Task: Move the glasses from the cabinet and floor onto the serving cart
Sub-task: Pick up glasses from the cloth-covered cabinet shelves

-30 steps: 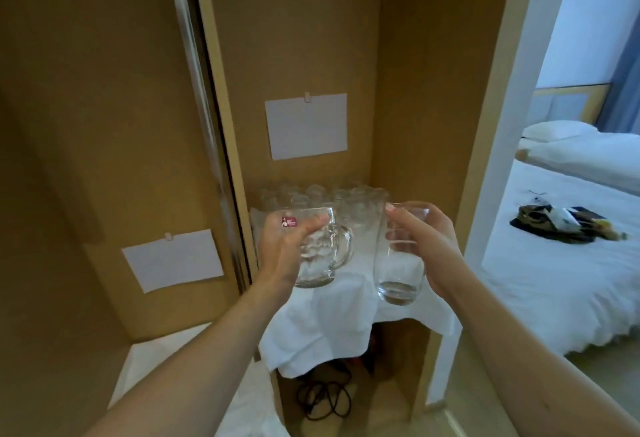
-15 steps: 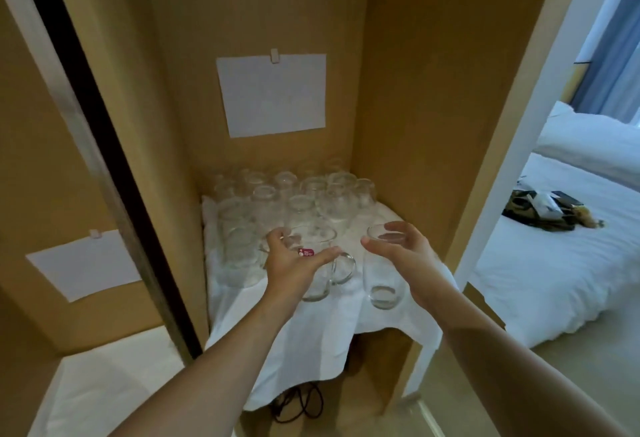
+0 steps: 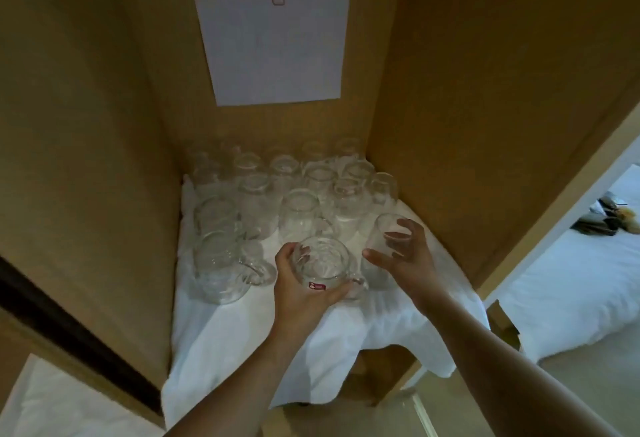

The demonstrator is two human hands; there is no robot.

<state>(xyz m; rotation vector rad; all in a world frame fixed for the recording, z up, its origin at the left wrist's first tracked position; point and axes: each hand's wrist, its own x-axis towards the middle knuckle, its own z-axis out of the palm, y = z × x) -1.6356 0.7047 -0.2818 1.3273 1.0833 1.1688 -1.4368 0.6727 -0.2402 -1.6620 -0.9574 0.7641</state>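
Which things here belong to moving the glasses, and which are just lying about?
Job:
glass mug in left hand
tall glass in right hand
other glasses on white cloth

Lying about:
clipped paper sheet
bed
dark items on it

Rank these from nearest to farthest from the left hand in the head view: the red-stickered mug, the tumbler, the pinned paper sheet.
1. red-stickered mug, gripped by the left hand.
2. tumbler, just to the right, held by the right hand.
3. paper sheet, high on the back wall.
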